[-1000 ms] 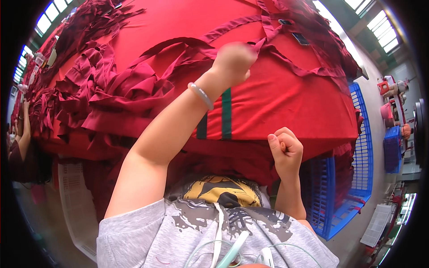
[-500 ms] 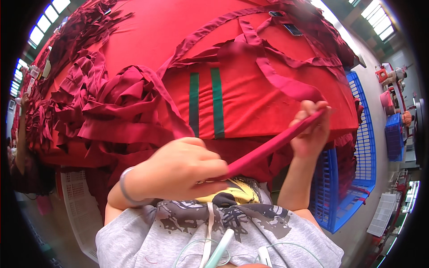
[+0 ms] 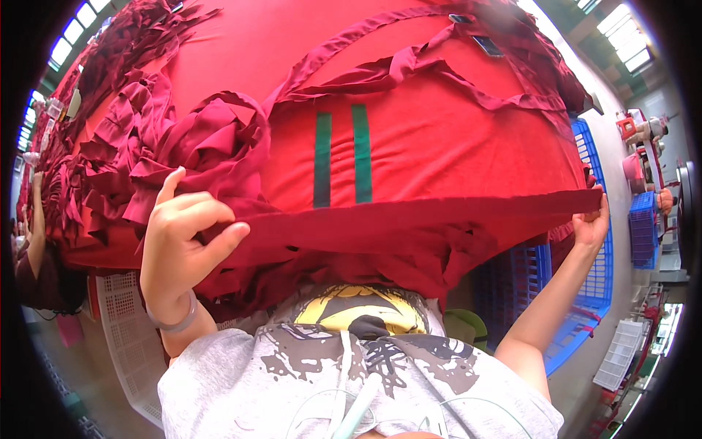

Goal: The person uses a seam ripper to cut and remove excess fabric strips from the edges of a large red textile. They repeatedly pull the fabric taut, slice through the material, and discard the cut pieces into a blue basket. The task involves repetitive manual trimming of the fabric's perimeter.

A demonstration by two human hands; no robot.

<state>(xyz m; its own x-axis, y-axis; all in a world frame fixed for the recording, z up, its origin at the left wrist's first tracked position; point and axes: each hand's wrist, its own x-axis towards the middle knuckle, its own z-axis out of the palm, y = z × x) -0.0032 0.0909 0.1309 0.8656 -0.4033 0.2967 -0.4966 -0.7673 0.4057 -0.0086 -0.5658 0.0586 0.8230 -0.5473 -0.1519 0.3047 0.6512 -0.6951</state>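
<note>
A long dark red fabric strip (image 3: 409,223) is stretched flat between both hands above the table's near edge. My left hand (image 3: 179,241) pinches its left end, a bracelet on that wrist. My right hand (image 3: 594,223) grips the right end, arm stretched far out to the right. Beneath lies a red cloth-covered table (image 3: 453,139) with two green stripes (image 3: 340,157). A heap of dark red strips (image 3: 197,139) sits just beyond my left hand.
More loose red strips (image 3: 409,69) trail over the table's far side. A blue plastic crate (image 3: 585,293) stands at the right, a white crate (image 3: 121,322) at the left. Another person's arm (image 3: 36,219) shows at the far left. Machines stand at the right edge.
My left hand pulled back from the far pile with a strip. Both hands then moved apart, drawing the strip out straight and wide.
</note>
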